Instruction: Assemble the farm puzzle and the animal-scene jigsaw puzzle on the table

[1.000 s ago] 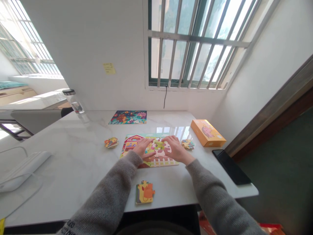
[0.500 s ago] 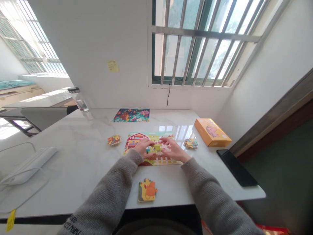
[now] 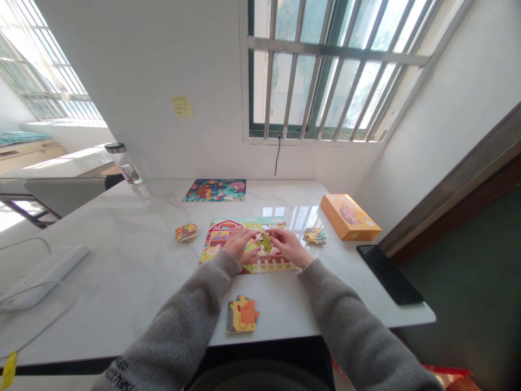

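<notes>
A farm picture [image 3: 215, 239] with a red barn and a white fence lies flat on the table. Over its middle, my left hand [image 3: 241, 244] and my right hand [image 3: 287, 245] face each other with curved fingers. Between their fingertips is a small green puzzle piece [image 3: 266, 242], which looks tilted; both hands appear to grip its edges. My fingers hide part of the piece and the picture. Nearer to me sits a stack of puzzle pieces [image 3: 242, 316], a yellow and orange one on top. Smaller piles of pieces lie left [image 3: 186, 232] and right [image 3: 315, 235] of the picture.
On the white table [image 3: 134, 260], a dark colourful picture [image 3: 215, 190] lies near the wall. An orange box [image 3: 350, 217] and a black phone [image 3: 388, 274] are at the right. A clear bottle [image 3: 128, 167] stands back left, and a white device with cables [image 3: 49, 277] lies at the left.
My hands have come closer together, and the green piece between them looks more tilted than before. The whole view has shifted slightly; the piles, box and phone keep their places on the table.
</notes>
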`<state>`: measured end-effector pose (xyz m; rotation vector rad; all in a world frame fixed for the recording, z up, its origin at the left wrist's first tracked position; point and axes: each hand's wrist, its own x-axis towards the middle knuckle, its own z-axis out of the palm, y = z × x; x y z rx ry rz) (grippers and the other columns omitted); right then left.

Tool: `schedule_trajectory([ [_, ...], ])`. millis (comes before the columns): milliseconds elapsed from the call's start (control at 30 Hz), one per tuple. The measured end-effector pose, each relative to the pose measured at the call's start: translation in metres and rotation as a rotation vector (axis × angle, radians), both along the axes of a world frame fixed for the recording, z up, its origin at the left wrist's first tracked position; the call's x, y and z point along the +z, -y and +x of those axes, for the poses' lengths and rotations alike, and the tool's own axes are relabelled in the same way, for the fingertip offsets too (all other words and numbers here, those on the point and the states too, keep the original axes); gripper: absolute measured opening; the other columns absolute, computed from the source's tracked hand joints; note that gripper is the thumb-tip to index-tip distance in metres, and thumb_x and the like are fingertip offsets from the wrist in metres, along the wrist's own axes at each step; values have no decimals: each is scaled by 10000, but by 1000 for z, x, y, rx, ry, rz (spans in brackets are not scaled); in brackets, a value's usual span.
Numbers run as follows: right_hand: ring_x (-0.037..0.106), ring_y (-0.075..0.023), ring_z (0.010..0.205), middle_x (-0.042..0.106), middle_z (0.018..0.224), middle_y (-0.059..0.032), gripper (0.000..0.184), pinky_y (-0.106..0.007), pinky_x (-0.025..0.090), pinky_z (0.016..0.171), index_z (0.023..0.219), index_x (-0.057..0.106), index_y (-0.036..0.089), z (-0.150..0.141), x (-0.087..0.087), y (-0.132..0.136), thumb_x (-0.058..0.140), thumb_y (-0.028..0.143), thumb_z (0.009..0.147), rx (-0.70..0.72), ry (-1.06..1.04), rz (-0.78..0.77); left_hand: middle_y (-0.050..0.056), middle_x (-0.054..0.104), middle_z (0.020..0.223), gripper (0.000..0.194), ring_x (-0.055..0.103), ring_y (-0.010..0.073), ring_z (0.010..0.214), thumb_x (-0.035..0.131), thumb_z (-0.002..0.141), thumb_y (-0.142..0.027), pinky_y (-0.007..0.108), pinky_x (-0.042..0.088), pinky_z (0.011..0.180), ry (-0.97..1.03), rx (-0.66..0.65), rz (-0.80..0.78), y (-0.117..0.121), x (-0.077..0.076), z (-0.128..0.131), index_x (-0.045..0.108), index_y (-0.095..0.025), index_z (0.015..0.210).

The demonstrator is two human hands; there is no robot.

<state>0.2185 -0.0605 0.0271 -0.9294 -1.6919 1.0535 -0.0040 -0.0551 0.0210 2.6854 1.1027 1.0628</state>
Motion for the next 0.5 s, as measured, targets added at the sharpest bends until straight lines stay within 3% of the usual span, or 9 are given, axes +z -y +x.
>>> schedule_trajectory([
  [133,654,-160,687,672,784,-3,318,-314,560,651,1014,658,205,-2,2,3,694,457,823,-33,-134,-102,59,669,996,324,613,253,962,614,890,-281,411,474,912,26,52,13,0,2,0,618,-239,1211],
  [367,637,-129,608,650,741,13,336,-234,498,506,903,600,194,-6,-4,5,728,481,783,-94,-180,-193,80,665,1038,508,632,264,956,722,805,-355,410,492,872,9,25,-54,1,-1,3,553,-217,1264],
  [500,562,-102,545,571,693,71,407,-227,494,493,1128,566,228,-5,-3,5,712,409,795,-26,-175,-176,90,665,1083,494,625,278,1013,710,796,-320,413,488,894,-47,8,-43,-1,-2,2,563,-219,1256],
])
